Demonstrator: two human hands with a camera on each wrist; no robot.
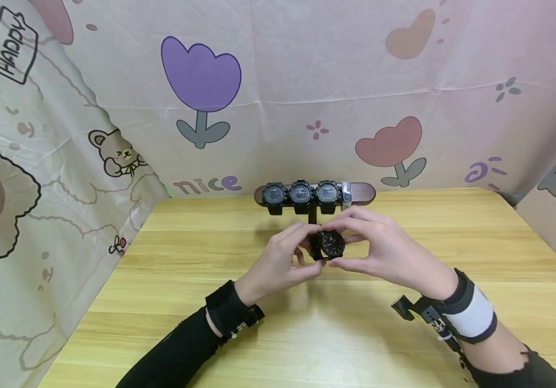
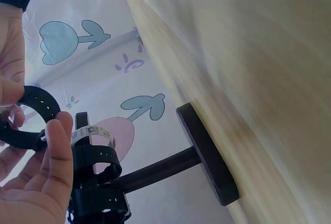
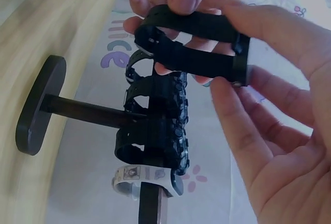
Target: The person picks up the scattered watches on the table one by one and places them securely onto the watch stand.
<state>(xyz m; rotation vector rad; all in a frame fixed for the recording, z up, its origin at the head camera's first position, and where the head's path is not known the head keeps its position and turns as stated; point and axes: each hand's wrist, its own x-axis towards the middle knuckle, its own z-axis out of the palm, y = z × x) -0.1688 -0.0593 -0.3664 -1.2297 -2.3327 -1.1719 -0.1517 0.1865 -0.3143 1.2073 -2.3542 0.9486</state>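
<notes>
A black wristwatch (image 1: 332, 244) is held up in front of the watch stand, its round dial facing the head camera. My left hand (image 1: 283, 256) pinches its strap between thumb and fingers. With thumb and fingertips, my right hand (image 1: 380, 240) grips the watch at its case. In the right wrist view the strap (image 3: 196, 63) forms a closed loop between both hands. Just behind, the dark wooden watch stand (image 1: 364, 193) carries three black watches (image 1: 301, 193) and one pale-banded watch (image 1: 346, 194) at their right.
The stand's post (image 3: 93, 111) rises from a rounded base (image 3: 41, 105) on the light wood table (image 1: 200, 237). A printed cloth (image 1: 278, 81) hangs along the table's back edge, and another (image 1: 64, 215) falls at the left. Both wrists wear strapped cameras.
</notes>
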